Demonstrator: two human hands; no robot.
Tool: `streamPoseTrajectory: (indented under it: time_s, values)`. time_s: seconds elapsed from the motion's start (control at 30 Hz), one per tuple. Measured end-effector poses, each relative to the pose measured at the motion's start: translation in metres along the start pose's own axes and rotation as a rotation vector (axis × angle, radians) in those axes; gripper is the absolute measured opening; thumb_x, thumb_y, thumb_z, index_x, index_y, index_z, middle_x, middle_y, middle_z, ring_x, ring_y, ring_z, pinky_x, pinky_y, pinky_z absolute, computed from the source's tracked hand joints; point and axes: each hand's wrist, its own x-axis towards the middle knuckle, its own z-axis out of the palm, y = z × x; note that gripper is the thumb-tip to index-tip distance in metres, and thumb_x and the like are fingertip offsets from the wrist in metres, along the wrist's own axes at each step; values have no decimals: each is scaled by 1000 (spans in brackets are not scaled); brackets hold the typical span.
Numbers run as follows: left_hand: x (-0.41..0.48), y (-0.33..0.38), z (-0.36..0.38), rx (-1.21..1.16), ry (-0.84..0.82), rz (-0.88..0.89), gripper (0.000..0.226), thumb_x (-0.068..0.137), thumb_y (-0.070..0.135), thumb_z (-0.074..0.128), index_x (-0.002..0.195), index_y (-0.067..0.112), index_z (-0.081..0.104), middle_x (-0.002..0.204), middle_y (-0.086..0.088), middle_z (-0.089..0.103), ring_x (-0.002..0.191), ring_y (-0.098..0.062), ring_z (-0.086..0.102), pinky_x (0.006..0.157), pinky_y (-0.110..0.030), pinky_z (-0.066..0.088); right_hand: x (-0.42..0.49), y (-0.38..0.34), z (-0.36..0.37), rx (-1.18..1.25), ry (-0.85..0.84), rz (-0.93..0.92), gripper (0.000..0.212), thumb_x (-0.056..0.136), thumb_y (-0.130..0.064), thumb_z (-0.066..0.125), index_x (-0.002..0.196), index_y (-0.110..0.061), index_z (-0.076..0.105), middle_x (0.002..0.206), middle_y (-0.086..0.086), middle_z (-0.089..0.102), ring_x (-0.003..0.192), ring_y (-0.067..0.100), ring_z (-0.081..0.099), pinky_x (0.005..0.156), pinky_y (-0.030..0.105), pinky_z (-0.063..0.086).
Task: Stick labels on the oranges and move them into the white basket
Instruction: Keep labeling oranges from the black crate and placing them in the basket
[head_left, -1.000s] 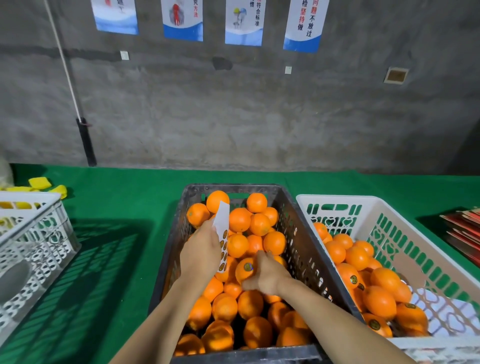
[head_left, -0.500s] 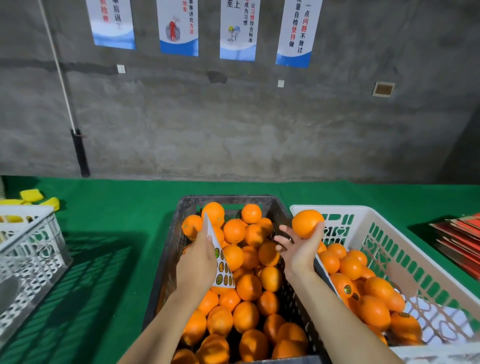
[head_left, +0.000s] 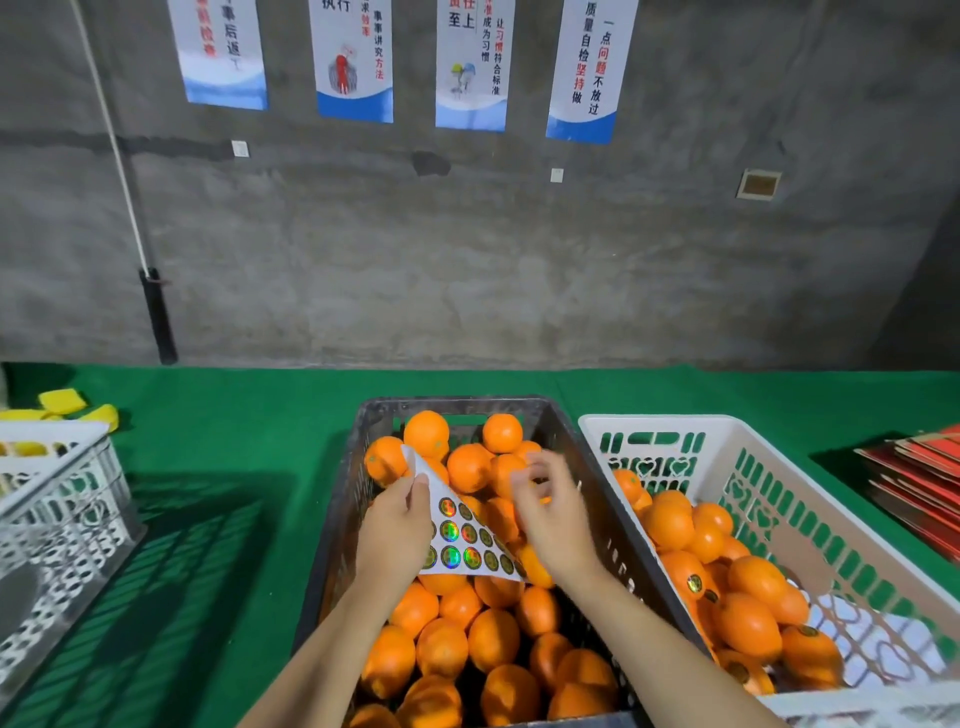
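A dark plastic crate (head_left: 457, 402) in front of me is full of unlabelled oranges (head_left: 493, 639). To its right the white basket (head_left: 675, 423) holds several oranges (head_left: 748, 618), some with round labels showing. My left hand (head_left: 395, 530) grips a white sheet of shiny round labels (head_left: 462, 535) above the crate. My right hand (head_left: 558, 525) hovers just right of the sheet, over the crate, with its fingers spread and blurred. It holds no orange; whether a fingertip touches a label is unclear.
A green cloth (head_left: 234, 441) covers the table. At the left stands a white perforated crate (head_left: 62, 509), with yellow pieces (head_left: 62, 402) behind it. A stack of red flat items (head_left: 919, 483) lies at the right edge. A grey wall rises behind the table.
My right hand picked a labelled orange out of the dark crate, carried it to the white basket, let it go and came back to the label sheet. The left hand raised the sheet.
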Motion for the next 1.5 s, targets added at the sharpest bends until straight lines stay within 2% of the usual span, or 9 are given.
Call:
streamPoseTrajectory:
  time_s: [0.23, 0.4, 0.5, 0.63, 0.83, 1.0, 1.1, 1.37, 1.5]
  values:
    - [7, 0, 1, -269, -221, -265, 32, 104, 33, 47, 86, 10, 58, 83, -18, 61, 77, -30, 59, 84, -60, 52, -20, -4, 22, -367, -316, -279, 50, 90, -65, 54, 129, -33, 59, 115, -27, 48, 104, -8, 47, 82, 10, 42]
    - [6, 8, 0, -405, -273, -453, 26, 103, 39, 50, 118, 20, 61, 112, -8, 70, 97, -26, 70, 71, -36, 60, -17, 0, 17, -314, -320, -209, 44, 92, -47, 67, 130, -26, 63, 119, -17, 54, 110, 1, 51, 92, 18, 46]
    - [3, 12, -3, -399, -328, -442, 21, 98, 42, 59, 107, 24, 62, 109, -3, 69, 95, -20, 70, 62, -29, 59, -16, 2, 17, -312, -308, -212, 36, 91, -41, 70, 123, -24, 67, 110, -20, 55, 106, 2, 53, 89, 24, 49]
    - [3, 4, -2, -242, -374, -338, 26, 95, 34, 63, 111, 14, 61, 112, -8, 64, 102, -21, 63, 94, -51, 53, -18, 3, 20, -305, -343, -211, 27, 90, -41, 72, 115, -32, 66, 102, -25, 53, 103, -5, 50, 83, 18, 47]
    - [4, 2, 2, -220, -332, -332, 60, 95, 32, 64, 146, 5, 45, 135, -10, 59, 109, -21, 60, 97, -43, 53, -19, 3, 22, -309, -342, -200, 19, 90, -40, 72, 106, -38, 62, 101, -23, 55, 101, -6, 50, 77, 15, 46]
    - [7, 0, 4, -164, -319, -325, 16, 95, 30, 63, 107, 20, 58, 92, 1, 62, 88, -14, 64, 83, -34, 57, -19, 6, 23, -331, -328, -168, 13, 89, -43, 71, 99, -34, 69, 97, -18, 67, 95, 0, 59, 77, 25, 53]
    - [9, -5, 8, -139, -298, -308, 36, 97, 28, 62, 73, 29, 35, 72, 5, 41, 64, -10, 46, 72, -33, 44, -20, 4, 23, -259, -344, -163, 14, 89, -42, 70, 103, -42, 71, 93, -22, 71, 89, 2, 64, 73, 31, 56]
    - [9, -10, 7, -132, -302, -219, 24, 101, 26, 55, 81, 18, 45, 82, -10, 51, 76, -26, 58, 71, -42, 49, -21, 0, 20, -155, -328, -145, 27, 101, -41, 54, 88, -28, 74, 75, -5, 69, 69, 13, 63, 62, 43, 51]
    - [7, -10, 5, 59, -123, -123, 49, 103, 28, 50, 124, -16, 46, 44, 8, 36, 41, -6, 39, 43, -27, 30, -15, -2, 15, -151, -166, -71, 20, 99, -37, 61, 87, -26, 73, 73, -10, 67, 70, 9, 63, 62, 35, 51]
